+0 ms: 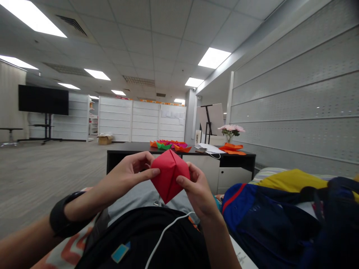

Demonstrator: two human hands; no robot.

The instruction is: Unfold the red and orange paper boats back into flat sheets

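A red folded origami paper form (169, 175), diamond-shaped with creased faces, is held up in front of my chest. My left hand (131, 173) pinches its left corner, thumb lying across the front face. On the opposite side my right hand (193, 186) grips the right edge between thumb and fingers. The fingers behind the paper are partly hidden. A dark band (66, 213) wraps my left wrist.
A black-topped desk (179, 148) ahead holds several colourful origami pieces (168, 145), orange folded paper (232, 149), white sheets and a pink flower vase (230, 132). Bags and bedding (269, 201) lie at right; a white cable (168, 235) crosses my dark top.
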